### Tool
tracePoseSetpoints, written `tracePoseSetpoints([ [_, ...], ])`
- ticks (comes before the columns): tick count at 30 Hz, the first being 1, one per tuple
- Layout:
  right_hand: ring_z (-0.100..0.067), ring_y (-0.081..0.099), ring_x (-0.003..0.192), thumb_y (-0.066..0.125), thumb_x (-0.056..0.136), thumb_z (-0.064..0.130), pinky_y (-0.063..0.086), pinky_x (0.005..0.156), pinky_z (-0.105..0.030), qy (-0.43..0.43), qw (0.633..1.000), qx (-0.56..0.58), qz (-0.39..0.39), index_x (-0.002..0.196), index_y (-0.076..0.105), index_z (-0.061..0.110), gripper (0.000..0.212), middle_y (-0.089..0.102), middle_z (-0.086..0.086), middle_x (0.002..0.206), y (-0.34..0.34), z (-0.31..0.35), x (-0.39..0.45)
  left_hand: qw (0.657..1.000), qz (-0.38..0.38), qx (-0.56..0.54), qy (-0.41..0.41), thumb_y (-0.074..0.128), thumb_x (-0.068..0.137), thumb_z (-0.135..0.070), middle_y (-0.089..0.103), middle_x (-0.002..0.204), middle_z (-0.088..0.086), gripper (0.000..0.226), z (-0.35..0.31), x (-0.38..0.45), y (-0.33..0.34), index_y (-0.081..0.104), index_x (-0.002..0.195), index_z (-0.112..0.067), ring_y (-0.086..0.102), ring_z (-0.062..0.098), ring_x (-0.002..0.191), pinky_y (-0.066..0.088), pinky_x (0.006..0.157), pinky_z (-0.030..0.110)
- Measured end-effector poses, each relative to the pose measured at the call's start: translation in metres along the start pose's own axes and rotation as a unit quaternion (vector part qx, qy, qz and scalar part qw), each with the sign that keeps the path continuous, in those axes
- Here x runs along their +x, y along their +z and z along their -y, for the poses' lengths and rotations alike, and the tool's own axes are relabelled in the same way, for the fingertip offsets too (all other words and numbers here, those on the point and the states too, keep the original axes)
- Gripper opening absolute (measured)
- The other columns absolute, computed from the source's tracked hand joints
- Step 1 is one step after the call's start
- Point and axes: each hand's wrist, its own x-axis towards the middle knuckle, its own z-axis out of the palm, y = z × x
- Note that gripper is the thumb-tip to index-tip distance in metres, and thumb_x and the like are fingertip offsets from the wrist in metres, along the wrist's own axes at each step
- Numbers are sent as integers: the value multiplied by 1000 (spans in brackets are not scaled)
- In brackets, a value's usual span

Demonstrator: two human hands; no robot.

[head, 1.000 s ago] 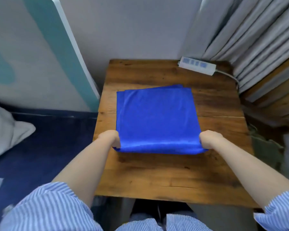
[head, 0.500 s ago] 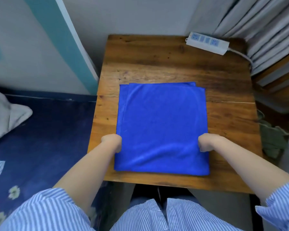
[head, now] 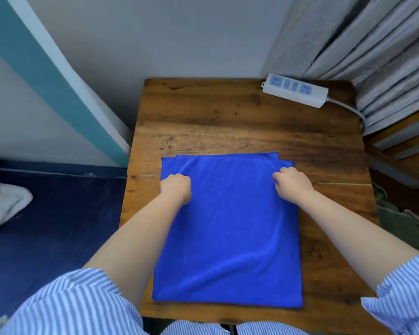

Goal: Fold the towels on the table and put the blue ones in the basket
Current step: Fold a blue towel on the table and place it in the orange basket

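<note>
- Head view: a blue towel (head: 230, 228) is seen lying flat on the wooden worktop (head: 228, 126), already folded at least once. Its near edge sits close to the worktop's near edge.
- At the far edge, the layers are not lined up. A second layer is seen peeking out at the far left and far right corners.
- The left hand (head: 177, 187) is curled on the towel near its far left corner. The right hand (head: 291, 183) is curled near the far right corner. The fingers are tucked under, so it cannot be told for sure whether cloth is pinched or only pressed.
- If only the top layer is caught, the next fold could come out crooked, with the lower layer left behind.
- If one hand is pulled faster than the other, the towel could be twisted and wrinkled.
- If the towel is dragged toward the body, it could slip off the near edge and fall.
- A white power strip (head: 295, 90) lies at the far right corner, well apart from the towel, so a bump is not likely.
- No basket is seen, so a look around will be needed later.
</note>
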Motion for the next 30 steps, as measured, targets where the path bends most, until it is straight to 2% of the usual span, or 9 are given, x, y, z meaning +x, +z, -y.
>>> tracePoseSetpoints([
  [4, -30, 42, 118, 38, 93, 15, 39, 92, -40, 11, 999, 28, -40, 121, 49, 9, 31, 48, -13, 126, -7, -13, 27, 998, -48, -43, 9, 39, 92, -11, 48, 124, 11, 29, -10, 28, -13, 45, 120, -7, 43, 27, 117, 42, 84, 35],
  [7, -29, 37, 124, 39, 93, 14, 34, 100, -40, 22, 998, 55, -32, 129, 43, 11, 37, 43, -11, 134, -6, -20, 48, 994, -74, -77, 27, 39, 92, -12, 47, 128, 11, 32, -18, 53, -20, 42, 123, -7, 41, 28, 120, 42, 87, 37],
  [10, -27, 41, 119, 41, 91, 12, 31, 102, -38, 31, 998, 54, -29, 129, 44, 14, 38, 47, -9, 127, 1, -18, 47, 989, -98, -103, 30, 39, 90, -8, 48, 129, 8, 33, -18, 59, -15, 43, 123, -10, 41, 27, 120, 41, 89, 37],
  [13, -25, 44, 113, 42, 89, 10, 30, 101, -36, 36, 996, 67, -45, 119, 52, 13, 31, 56, -7, 115, 5, -21, 51, 989, -108, -93, 27, 38, 88, -4, 49, 128, 7, 37, -19, 69, -9, 43, 124, -12, 41, 27, 120, 37, 92, 35],
  [16, -24, 49, 109, 43, 88, 9, 33, 97, -34, 27, 995, 86, -34, 111, 59, 12, 28, 59, -6, 109, 2, -25, 53, 991, -123, -55, 20, 39, 89, -8, 53, 121, 7, 32, -14, 75, -12, 46, 119, -12, 41, 27, 116, 35, 91, 34],
  [21, -26, 53, 97, 43, 83, 3, 39, 71, -27, -3, 985, 168, 34, 104, 63, 11, 29, 54, -7, 104, -11, -32, 48, 995, -78, -39, 53, 42, 88, -12, 46, 125, 9, 40, -8, 80, -17, 43, 128, -20, 34, 29, 120, 34, 95, 35],
  [25, -22, 54, 102, 43, 86, 1, 40, 79, -23, -43, 976, 207, 44, 106, 66, 10, 32, 59, -6, 108, -19, -38, 36, 992, -77, -61, 76, 42, 91, -19, 41, 130, 9, 46, -14, 78, -16, 35, 137, -24, 30, 28, 127, 32, 100, 37],
  [27, -20, 55, 102, 45, 86, 0, 42, 84, -22, -50, 969, 237, 35, 104, 68, 8, 30, 61, -7, 108, -21, -41, 29, 991, -74, -72, 83, 41, 93, -21, 41, 129, 9, 43, -18, 77, -16, 38, 136, -25, 30, 28, 126, 32, 99, 37],
  [30, -15, 57, 99, 50, 86, 0, 41, 83, -17, -52, 963, 264, 30, 103, 69, 8, 27, 63, -6, 107, -22, -44, 17, 991, -85, -51, 90, 40, 93, -18, 44, 126, 8, 35, -24, 75, -20, 46, 127, -20, 33, 27, 124, 32, 97, 36],
])
